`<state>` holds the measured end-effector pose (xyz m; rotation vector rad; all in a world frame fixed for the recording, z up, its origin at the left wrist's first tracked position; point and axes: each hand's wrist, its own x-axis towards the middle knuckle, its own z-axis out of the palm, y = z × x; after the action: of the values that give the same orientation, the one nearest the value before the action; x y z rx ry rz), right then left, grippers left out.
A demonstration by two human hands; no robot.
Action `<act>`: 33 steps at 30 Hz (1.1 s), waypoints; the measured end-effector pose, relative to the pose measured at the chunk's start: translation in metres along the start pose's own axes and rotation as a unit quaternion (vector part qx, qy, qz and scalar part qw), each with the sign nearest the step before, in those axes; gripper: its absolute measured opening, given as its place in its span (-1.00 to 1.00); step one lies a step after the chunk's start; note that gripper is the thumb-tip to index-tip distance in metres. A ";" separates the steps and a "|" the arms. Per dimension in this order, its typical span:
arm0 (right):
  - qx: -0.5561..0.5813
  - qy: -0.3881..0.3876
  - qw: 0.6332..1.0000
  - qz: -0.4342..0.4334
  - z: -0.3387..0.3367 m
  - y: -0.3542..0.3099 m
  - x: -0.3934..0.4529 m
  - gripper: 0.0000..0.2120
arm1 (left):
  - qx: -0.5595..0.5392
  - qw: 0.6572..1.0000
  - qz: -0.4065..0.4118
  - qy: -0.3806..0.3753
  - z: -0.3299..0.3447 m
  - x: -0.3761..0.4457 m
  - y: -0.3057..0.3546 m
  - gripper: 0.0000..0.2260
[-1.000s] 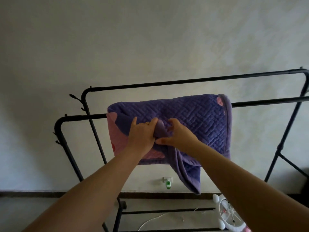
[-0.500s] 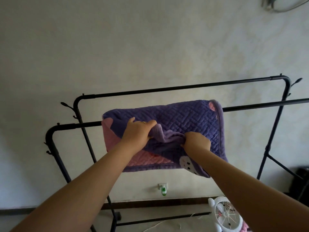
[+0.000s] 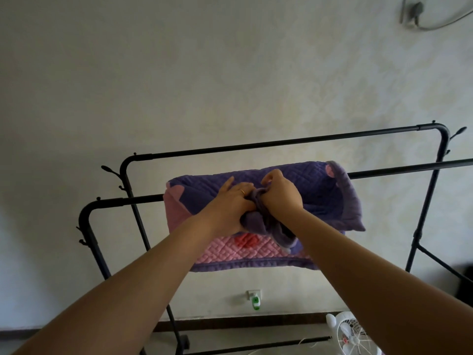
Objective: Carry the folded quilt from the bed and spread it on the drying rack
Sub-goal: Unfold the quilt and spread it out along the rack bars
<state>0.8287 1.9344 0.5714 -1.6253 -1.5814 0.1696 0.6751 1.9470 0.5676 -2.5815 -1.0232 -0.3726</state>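
Observation:
A purple and pink quilt (image 3: 320, 190), still folded, hangs over the near bar of a black metal drying rack (image 3: 281, 143). Its pink underside droops below the bar. My left hand (image 3: 230, 201) rests on top of the quilt and pinches a fold, a ring on one finger. Right beside it, my right hand (image 3: 280, 194) grips a bunched purple corner of the quilt and holds it up. The two hands touch at the middle of the quilt.
The rack stands against a pale wall, with a second higher bar behind. A wall socket with a green plug-in (image 3: 255, 299) sits low on the wall. A small white fan (image 3: 350, 334) stands on the floor at the lower right.
My right hand has moved up and left with the purple corner, from the quilt's lower edge to next to my left hand. The hanging flap is now gathered up, showing more pink underside.

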 end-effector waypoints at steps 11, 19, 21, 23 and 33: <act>-0.367 -0.152 0.918 -0.001 -0.042 0.015 -0.021 -0.20 | 0.002 0.995 -0.071 0.068 0.019 0.000 -0.014 -0.75; -0.375 -0.111 0.918 0.067 -0.029 0.049 -0.018 -0.45 | -0.051 0.987 -0.089 0.123 0.010 0.012 -0.014 -0.69; -0.344 -0.097 0.932 0.065 -0.021 0.052 -0.016 -0.41 | -0.062 0.984 -0.092 0.141 0.007 0.013 -0.017 -0.65; -0.326 -0.103 0.937 0.066 -0.016 0.050 -0.016 -0.29 | -0.077 0.979 -0.105 0.156 0.004 0.013 -0.022 -0.60; -0.267 0.029 0.959 0.086 -0.007 0.015 0.002 -0.74 | -0.084 0.958 -0.154 0.225 -0.012 0.016 -0.036 -0.64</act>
<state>0.8451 1.9352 0.5673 -2.1609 -1.5184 -0.2349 0.6594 1.9766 0.5920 -2.3016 -1.2552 -1.1116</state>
